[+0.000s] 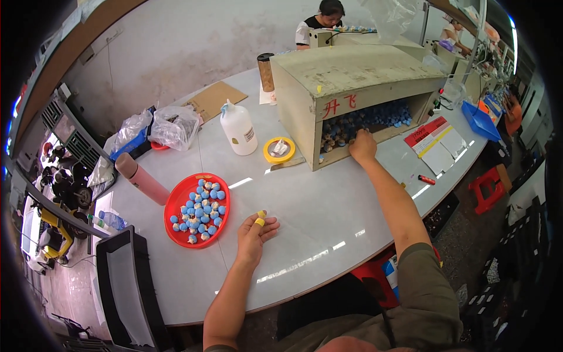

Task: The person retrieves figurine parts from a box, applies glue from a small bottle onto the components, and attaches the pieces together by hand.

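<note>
The right arm is stretched far forward, and the right hand (363, 146) reaches into the open front of the wooden box (346, 76), among the small blue balls (375, 120) inside; if it grips one, I cannot tell. The left hand (253, 234) rests on the white tabletop (316, 199), fingers loosely curled and holding nothing, with yellow tape on two fingertips (260, 218). Just left of it stands the red tray (176, 205) with more blue balls.
</note>
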`<state>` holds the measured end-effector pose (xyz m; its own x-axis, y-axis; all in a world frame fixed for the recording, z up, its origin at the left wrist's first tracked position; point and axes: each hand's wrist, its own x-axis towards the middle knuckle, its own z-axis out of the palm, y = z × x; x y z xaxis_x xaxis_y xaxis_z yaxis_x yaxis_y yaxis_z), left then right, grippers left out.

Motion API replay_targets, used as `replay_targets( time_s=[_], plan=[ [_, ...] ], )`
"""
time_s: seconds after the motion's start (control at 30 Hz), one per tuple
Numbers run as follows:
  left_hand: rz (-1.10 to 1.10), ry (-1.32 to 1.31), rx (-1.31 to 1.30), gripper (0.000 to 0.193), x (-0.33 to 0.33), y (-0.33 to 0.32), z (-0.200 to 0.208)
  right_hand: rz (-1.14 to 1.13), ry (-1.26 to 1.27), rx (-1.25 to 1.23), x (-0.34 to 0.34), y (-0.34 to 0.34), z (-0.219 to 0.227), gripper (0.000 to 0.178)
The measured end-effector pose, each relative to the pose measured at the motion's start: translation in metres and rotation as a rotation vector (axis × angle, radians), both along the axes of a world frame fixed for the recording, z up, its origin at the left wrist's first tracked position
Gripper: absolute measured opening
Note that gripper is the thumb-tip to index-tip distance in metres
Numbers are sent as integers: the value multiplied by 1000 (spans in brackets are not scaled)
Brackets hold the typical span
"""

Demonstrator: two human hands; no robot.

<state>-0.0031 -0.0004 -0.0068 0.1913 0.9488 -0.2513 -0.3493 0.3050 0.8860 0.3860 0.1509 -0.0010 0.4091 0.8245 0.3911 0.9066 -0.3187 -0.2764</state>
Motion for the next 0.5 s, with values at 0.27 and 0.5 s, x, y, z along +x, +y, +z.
replay_targets(
  time_s=[0.27, 0.5],
  plan=[
    [-62, 154, 112, 34, 1, -6, -1, 143, 920, 203, -45, -60, -1, 40],
    [-35, 324, 474, 45, 19, -15, -8, 609, 1953, -365, -178, -161, 14, 38]
  ],
)
